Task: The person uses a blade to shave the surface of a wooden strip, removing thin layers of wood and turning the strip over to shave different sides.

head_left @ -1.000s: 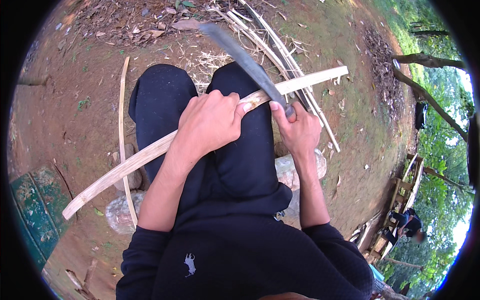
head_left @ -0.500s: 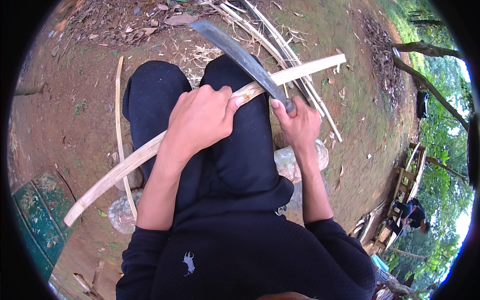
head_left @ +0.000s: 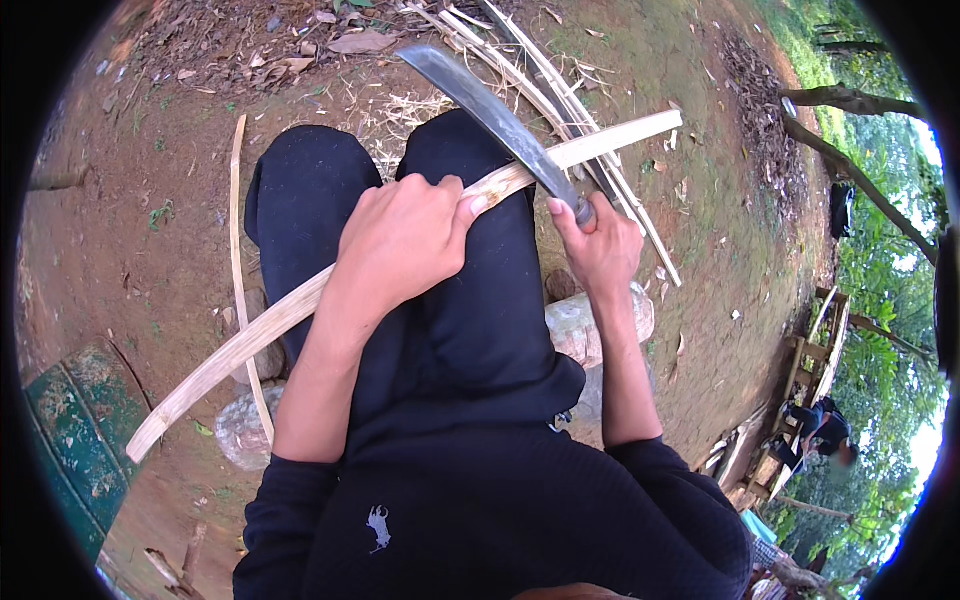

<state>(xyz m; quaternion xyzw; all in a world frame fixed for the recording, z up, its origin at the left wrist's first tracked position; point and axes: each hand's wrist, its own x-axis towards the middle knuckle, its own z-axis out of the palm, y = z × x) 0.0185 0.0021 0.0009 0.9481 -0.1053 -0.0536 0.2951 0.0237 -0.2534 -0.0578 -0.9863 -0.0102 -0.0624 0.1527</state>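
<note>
A long pale wooden strip [head_left: 243, 348] lies slantwise across my thighs, its near end low on the left and its far end up on the right. My left hand [head_left: 405, 235] is closed around its middle above my lap. In my right hand [head_left: 602, 240] is the handle of a machete [head_left: 490, 115], thumb along the grip. The dark, slightly curved blade crosses over the strip to the right of my left hand and points up and to the left. The blade appears to rest on the strip's upper face; its lower edge there is partly hidden.
Several split strips [head_left: 575, 110] and shavings [head_left: 405, 115] lie on the soil ahead. A thin strip [head_left: 236, 220] leans beside my left leg. Logs [head_left: 590, 325] sit under me. A green metal panel [head_left: 80, 430] is at left; a person [head_left: 825, 430] sits far right by a wooden frame.
The machete has slid slightly right and down along the strip with my right hand. The strip's far end has shifted a little left. My left hand keeps its hold.
</note>
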